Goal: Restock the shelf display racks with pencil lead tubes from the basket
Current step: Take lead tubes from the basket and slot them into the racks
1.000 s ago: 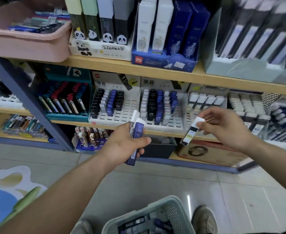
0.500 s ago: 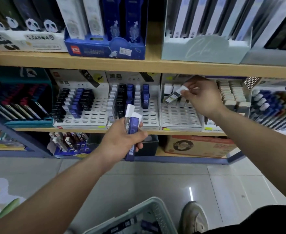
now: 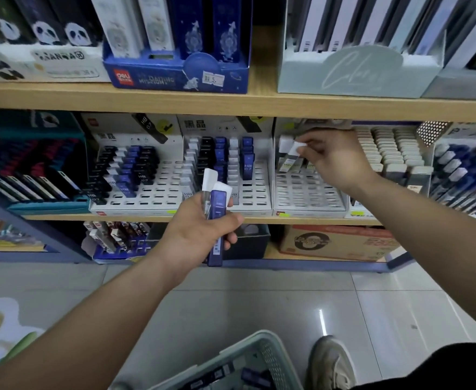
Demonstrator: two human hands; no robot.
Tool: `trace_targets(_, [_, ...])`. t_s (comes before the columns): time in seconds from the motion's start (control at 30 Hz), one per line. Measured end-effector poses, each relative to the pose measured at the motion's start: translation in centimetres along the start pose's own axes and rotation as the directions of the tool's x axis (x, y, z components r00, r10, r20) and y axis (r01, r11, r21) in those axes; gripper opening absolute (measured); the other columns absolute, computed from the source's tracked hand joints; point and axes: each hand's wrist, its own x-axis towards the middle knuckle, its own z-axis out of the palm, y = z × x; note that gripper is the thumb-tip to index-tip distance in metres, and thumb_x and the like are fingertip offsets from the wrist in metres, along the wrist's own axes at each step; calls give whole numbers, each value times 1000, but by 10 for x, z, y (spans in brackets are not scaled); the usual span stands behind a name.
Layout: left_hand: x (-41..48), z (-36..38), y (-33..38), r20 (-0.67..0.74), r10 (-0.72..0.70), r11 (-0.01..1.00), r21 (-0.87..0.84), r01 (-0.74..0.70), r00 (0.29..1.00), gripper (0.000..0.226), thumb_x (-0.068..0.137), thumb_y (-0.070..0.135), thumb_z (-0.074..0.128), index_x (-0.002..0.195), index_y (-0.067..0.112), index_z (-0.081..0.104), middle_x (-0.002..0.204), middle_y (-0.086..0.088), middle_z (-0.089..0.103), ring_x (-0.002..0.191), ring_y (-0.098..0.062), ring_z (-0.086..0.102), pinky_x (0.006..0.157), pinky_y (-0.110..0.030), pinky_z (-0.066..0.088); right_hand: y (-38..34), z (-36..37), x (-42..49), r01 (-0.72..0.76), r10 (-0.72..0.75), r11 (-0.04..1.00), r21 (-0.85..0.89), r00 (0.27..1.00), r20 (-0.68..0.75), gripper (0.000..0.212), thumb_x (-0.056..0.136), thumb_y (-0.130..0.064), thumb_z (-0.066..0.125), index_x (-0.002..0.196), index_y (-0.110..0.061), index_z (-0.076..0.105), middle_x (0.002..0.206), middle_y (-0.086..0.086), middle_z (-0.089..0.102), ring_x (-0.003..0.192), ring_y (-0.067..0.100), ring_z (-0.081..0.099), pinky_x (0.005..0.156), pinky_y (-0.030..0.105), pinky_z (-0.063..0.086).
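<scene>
Head view. Shows the left grip (image 3: 200,229) clenched round two pencil lead tubes: a blue tube (image 3: 217,212) in front and a clear tube (image 3: 209,180) behind it, white caps up, held before the middle rack (image 3: 255,192). Shows the right grip (image 3: 335,161) pinching a white-capped tube (image 3: 294,154) near its cap, at the back rows of the right rack (image 3: 307,195), just beside tubes standing there. Places the basket (image 3: 262,350), with more tubes inside, at the lower edge, beside a shoe (image 3: 329,361).

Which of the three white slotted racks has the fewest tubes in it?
The rightmost rack, under the right hand: only its back row holds tubes.
</scene>
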Motion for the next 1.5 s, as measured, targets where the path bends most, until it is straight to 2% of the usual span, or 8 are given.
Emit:
trace_targets(0.2, [-4, 2, 1, 11, -8, 999, -38, 8, 1000, 26, 90, 4, 70, 113, 4, 57, 64, 1, 65, 54, -12, 60, 53, -21, 53, 1, 10, 4, 87, -92, 990, -113, 995, -42, 25, 97, -18, 60, 120, -15, 70, 107, 9, 74, 97, 28, 69, 89, 41, 55])
trace_targets(0.57, [-6, -1, -2, 18, -11, 999, -48, 12, 1000, 23, 90, 5, 70, 109, 9, 58, 60, 3, 66, 55, -11, 61, 54, -21, 53, 0, 23, -1, 102, -101, 979, -178, 995, 16, 27, 96, -17, 60, 121, -16, 70, 117, 12, 65, 106, 28, 62, 92, 34, 50])
trace_targets(0.67, [-8, 0, -2, 28, -13, 998, -56, 14, 1000, 23, 90, 5, 71, 107, 12, 59, 72, -4, 68, 58, -13, 61, 55, -23, 53, -16, 14, -8, 57, -65, 974, -219, 997, -29, 29, 94, -25, 61, 122, -25, 69, 101, 5, 67, 107, 24, 59, 85, 32, 48])
trace_targets(0.83, [-10, 2, -5, 101, 16, 1000, -20, -14, 995, 24, 88, 5, 72, 108, 9, 59, 77, -7, 63, 60, -17, 59, 56, -28, 50, -87, 8, -33, -107, -36, 868, 485, 960, 277, 17, 98, -23, 60, 111, -28, 70, 94, -9, 70, 82, 6, 66, 71, 28, 56])
trace_targets(0.93, [-12, 5, -5, 168, 29, 1000, -14, -27, 985, 22, 88, 3, 71, 105, 7, 58, 73, -7, 61, 59, -18, 55, 55, -28, 49, -103, 15, -39, -148, -119, 850, 505, 880, 459, 15, 98, -25, 61, 110, -25, 70, 95, 6, 71, 81, 13, 66, 69, 30, 56])
trace_targets(1.1, [-16, 10, -5, 228, 43, 999, -9, -42, 973, 22, 89, 1, 70, 105, 6, 55, 59, 0, 55, 53, -15, 52, 51, -26, 47, -100, 18, -40, -195, -151, 799, 568, 851, 504, 1, 93, -14, 66, 93, -13, 67, 85, 6, 67, 78, 14, 65, 69, 34, 58])
trace_targets(1.3, [-13, 5, -4, 247, 3, 999, -49, 9, 969, 28, 90, 4, 70, 113, 10, 57, 79, -12, 55, 54, -16, 47, 52, -28, 45, -93, 13, -40, -280, -15, 726, 628, 906, 422, 9, 101, -13, 54, 93, -14, 58, 79, 0, 72, 68, 16, 68, 60, 29, 55])
trace_targets(1.5, [-11, 5, -7, 215, -2, 995, -98, 24, 977, 23, 96, 12, 63, 116, 13, 52, 66, 5, 61, 56, -14, 44, 51, -25, 43, -83, 3, -35, -240, 54, 681, 692, 959, 279, 6, 100, -9, 56, 96, -12, 59, 77, 7, 69, 60, 17, 62, 55, 29, 54])
